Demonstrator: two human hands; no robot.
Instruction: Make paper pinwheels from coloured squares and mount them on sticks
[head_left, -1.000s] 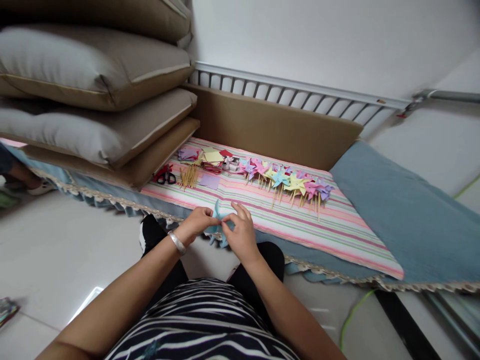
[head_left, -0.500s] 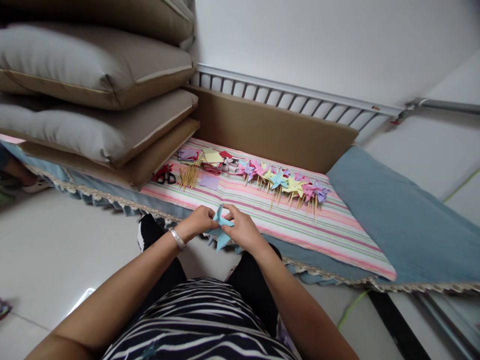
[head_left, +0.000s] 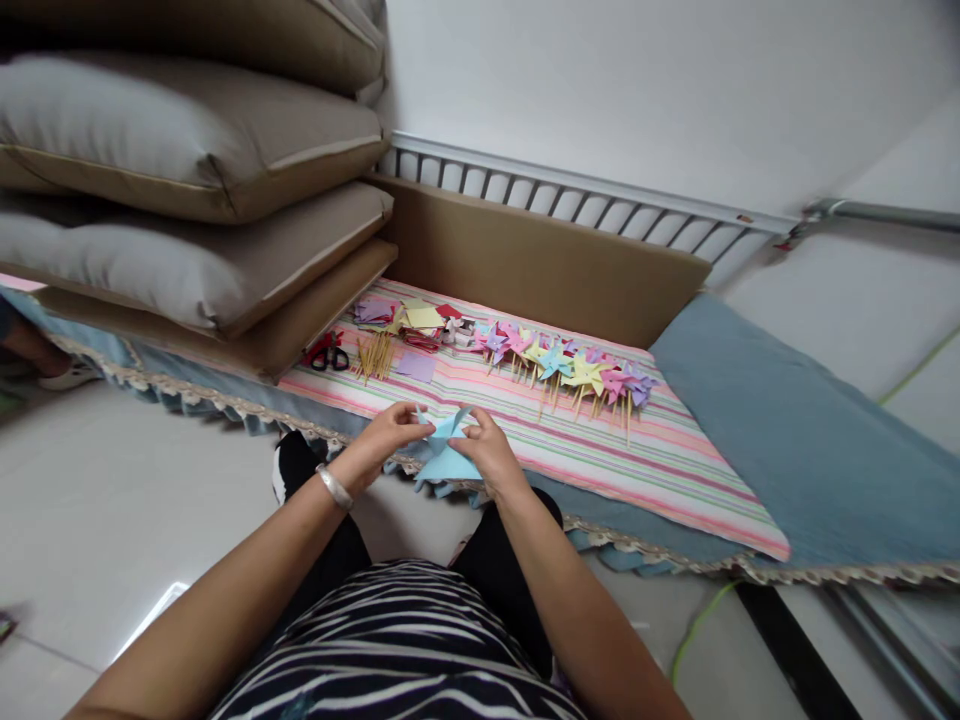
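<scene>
Both hands hold a light blue paper piece (head_left: 450,462) above the front edge of the striped cloth, some of its corners lifted and its lower part spread flat. My left hand (head_left: 386,440), with a silver bracelet at the wrist, pinches the paper's left side between thumb and fingers. On the other side, my right hand (head_left: 487,450) grips it, the thumb near the paper's middle. Beyond lie a purple paper square (head_left: 416,366), a bundle of thin wooden sticks (head_left: 375,355), black-handled scissors (head_left: 330,355) and a row of paper pinwheels (head_left: 570,365) on sticks.
Stacks of coloured paper (head_left: 420,320) lie behind the sticks on the striped cloth (head_left: 600,460). Thick grey cushions (head_left: 187,150) are piled at the left. A brown board (head_left: 540,260) stands along the back, before a white railing. Part of another person's leg (head_left: 34,350) shows at far left.
My hands have moved slightly apart, and the blue paper between them has opened out wider. My left hand's fingers have loosened from a tighter curl.
</scene>
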